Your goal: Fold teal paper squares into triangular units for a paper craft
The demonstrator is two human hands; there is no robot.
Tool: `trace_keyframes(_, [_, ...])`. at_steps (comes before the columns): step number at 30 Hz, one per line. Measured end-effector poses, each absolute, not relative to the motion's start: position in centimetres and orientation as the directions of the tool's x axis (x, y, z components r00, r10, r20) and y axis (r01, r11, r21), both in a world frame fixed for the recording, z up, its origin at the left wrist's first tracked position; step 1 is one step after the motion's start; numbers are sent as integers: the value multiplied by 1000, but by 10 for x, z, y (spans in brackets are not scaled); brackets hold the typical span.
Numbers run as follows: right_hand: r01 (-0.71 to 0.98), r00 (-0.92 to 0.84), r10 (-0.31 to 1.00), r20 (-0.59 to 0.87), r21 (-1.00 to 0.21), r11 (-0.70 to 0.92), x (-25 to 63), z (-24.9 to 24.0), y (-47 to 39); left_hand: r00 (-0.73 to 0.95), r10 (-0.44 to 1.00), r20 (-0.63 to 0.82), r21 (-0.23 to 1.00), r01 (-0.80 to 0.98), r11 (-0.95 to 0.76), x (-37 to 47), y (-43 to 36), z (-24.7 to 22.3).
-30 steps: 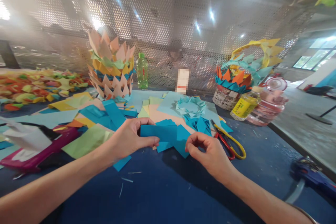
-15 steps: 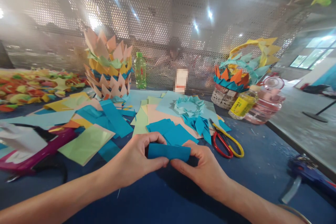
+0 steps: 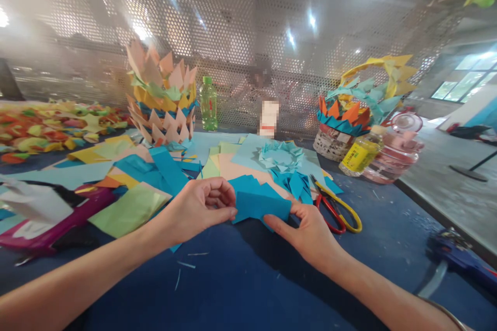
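First: What is the condition of the item in hand?

Second: It is a blue paper strip (image 3: 258, 206), plain and matte, evenly coloured, its upper edge straight. It is held above the dark blue table (image 3: 233, 279), on the near side of some blue sheets (image 3: 246, 184) of matching shade.

First: And its orientation?

Second: Its long axis runs side to side across the person's front, the right end slightly lower than the left. The left end points toward the left hand (image 3: 200, 209); the broad face is turned to the wearer.

First: State of the hands?

Second: The right hand (image 3: 312, 232) is closed in a pinch on the strip's right end, thumb on the near face. The left hand is half curled at the opposite end; whether its fingertips grip the edge cannot be told from this angle.

First: Anything adjacent?

Second: Scissors (image 3: 338, 197) with red and yellow handles lie just beyond the right hand. A pale blue pointed paper ring (image 3: 267, 160) lies farther back, behind the blue sheets.
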State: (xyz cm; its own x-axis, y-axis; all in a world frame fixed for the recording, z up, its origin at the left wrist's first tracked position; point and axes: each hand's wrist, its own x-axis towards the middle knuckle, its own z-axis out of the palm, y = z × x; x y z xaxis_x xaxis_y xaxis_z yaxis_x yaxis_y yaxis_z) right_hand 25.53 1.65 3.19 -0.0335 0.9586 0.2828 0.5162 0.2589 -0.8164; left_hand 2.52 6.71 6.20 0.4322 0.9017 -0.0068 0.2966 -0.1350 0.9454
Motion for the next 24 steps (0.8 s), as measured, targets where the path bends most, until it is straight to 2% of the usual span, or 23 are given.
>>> trace_keyframes(7, [485,-103,962,251,-832,269,255,34,17,462,887,-16,954,273,-125,22,71,58])
trace_keyframes(14, [471,-221,944,245,-821,323,247,35,7,576,808,-127,955,291,-57,31,55,56])
trace_keyframes(19, [476,-274,929,250,-804,357,244,34,2,581,806,-117,949,306,-83,37,45,58])
trace_keyframes(24, [464,-263,939,221,-824,324,244,35,3,587,801,-117,949,303,-83,35,45,64])
